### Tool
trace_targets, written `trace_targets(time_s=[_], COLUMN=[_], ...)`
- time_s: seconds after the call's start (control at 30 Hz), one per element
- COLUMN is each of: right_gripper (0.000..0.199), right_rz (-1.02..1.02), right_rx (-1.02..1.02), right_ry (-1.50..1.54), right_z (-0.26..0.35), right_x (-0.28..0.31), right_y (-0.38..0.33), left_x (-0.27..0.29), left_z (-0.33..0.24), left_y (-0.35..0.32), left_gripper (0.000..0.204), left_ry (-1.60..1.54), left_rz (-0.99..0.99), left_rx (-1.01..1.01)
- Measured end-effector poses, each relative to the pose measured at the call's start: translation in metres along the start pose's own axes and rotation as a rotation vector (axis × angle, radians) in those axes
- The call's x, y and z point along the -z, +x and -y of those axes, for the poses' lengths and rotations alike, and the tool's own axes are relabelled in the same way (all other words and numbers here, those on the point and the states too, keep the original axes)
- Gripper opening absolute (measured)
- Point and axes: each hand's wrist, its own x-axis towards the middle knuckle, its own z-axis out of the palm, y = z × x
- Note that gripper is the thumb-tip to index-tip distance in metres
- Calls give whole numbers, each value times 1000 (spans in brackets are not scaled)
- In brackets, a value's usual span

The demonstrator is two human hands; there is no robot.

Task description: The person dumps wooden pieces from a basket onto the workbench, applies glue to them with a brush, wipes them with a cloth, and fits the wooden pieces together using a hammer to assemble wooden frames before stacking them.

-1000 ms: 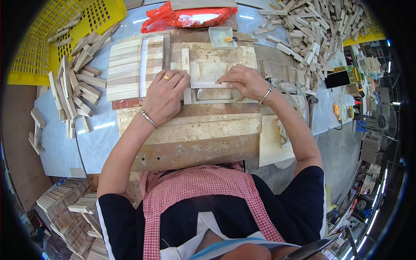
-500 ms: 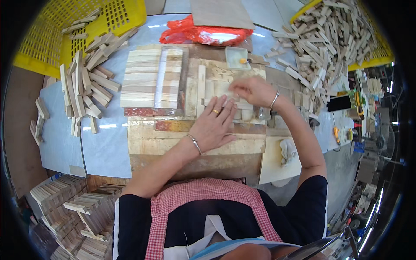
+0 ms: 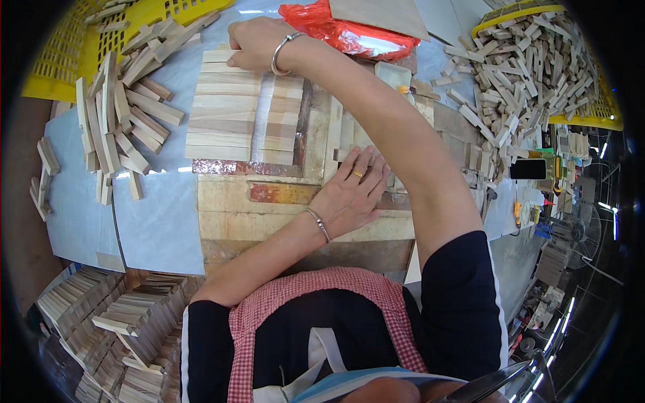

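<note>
Slat row [image 3: 228, 111]: right hand [image 3: 259, 44] at far edge, fingers curled, grip unclear; left hand [image 3: 353, 191] rightward, fingers outstretched, nothing visibly gripped.

The right arm [image 3: 390, 114] reaches leftward, right fingers [image 3: 236, 59] apparently curled, left fingers [image 3: 363, 162] extended.

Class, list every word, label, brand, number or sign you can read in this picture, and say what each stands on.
No text can be read anywhere.
Wooden strips laid in rows: grain only, no legible marks.
Red plastic bag: folds and glare, no legible lettering.
Phone: dark screen, no readable text.
Small tools at the right: too small and blurred to tell.
</note>
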Motion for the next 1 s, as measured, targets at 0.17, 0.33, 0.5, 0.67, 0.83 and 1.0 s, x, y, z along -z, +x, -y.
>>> trace_targets(time_s=[0.17,0.33,0.5,0.67,0.83,1.0], right_gripper=[42,43,40,31,31,24], right_rz=[-489,-567,-599,-535,-493,-442], right_rx=[68,13,-262,-503,-508,-550], right_ry=[66,4,-66,-163,-208,-203], right_z=[-18,-61,-115,-122,-120,-115], right_x=[9,50,-28,-53,-63,-65], right_y=[-23,-153,-252,-270,-266,-261], left_x=[-2,1,5,6,4,-1], left_z=[0,-3,-8,-12,-15,-22], left_y=[2,0,6,8,9,11], left_gripper=[65,70,72,70,71,72], left_ry=[24,73,140,161,164,133], left_rz=[43,48,77,54,52,43], left_rx=[-20,-12,-14,-7,-8,14])
